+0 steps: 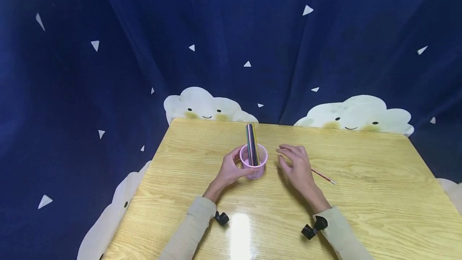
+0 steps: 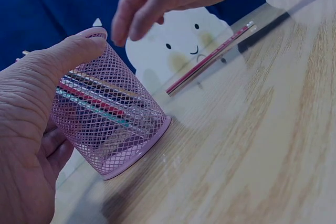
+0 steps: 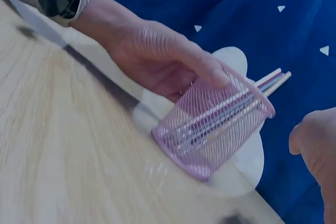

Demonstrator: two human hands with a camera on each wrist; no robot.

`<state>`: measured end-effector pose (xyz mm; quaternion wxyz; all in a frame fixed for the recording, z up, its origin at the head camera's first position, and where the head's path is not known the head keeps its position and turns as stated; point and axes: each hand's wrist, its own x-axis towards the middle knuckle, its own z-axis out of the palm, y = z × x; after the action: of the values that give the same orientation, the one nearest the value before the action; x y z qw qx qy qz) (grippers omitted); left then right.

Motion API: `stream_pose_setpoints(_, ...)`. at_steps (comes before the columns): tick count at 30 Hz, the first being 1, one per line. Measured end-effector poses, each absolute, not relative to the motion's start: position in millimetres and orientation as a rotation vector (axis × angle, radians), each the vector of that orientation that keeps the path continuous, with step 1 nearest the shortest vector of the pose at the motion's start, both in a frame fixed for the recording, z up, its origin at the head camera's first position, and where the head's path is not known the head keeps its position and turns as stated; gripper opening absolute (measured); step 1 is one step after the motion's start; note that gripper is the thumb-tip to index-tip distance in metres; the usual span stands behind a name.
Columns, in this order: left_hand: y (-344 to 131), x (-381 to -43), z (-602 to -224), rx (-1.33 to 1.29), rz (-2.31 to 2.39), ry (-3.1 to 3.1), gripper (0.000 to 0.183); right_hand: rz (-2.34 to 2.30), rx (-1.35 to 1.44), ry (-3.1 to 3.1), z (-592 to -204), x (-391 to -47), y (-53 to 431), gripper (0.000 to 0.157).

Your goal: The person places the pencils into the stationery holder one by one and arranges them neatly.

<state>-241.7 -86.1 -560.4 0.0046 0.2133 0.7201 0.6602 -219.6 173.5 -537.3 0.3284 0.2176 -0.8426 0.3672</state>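
Note:
A pink mesh pencil cup [image 1: 257, 175] stands on the table, with several pencils [image 1: 251, 137] leaning together inside it. My left hand [image 1: 229, 170] grips the cup from its left side, thumb across the near wall close to the rim [image 3: 269, 109]. To the right of the cup, my right hand [image 1: 297, 168] hovers over the table with its fingers loosely bent and nothing between them. A red pencil [image 1: 323, 175] lies on the wood just right of that hand, partly hidden behind it in the head view; the left wrist view shows its full length [image 2: 210, 59].
The light wooden table [image 1: 379, 196] reaches back to a dark blue curtain [image 1: 223, 23] printed with white triangles and smiling clouds [image 1: 357, 111]. Each wrist wears a small black camera [image 1: 221, 218]. A bright reflection shows on the table's near part.

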Motion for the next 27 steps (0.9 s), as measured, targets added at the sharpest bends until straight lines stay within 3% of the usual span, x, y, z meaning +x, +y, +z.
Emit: stream_pose_setpoints(27,-86.3,-241.2,-560.3,0.664,2.043,2.295,0.086,0.588,0.356,-2.654,-578.8,-203.9,226.7,0.028)
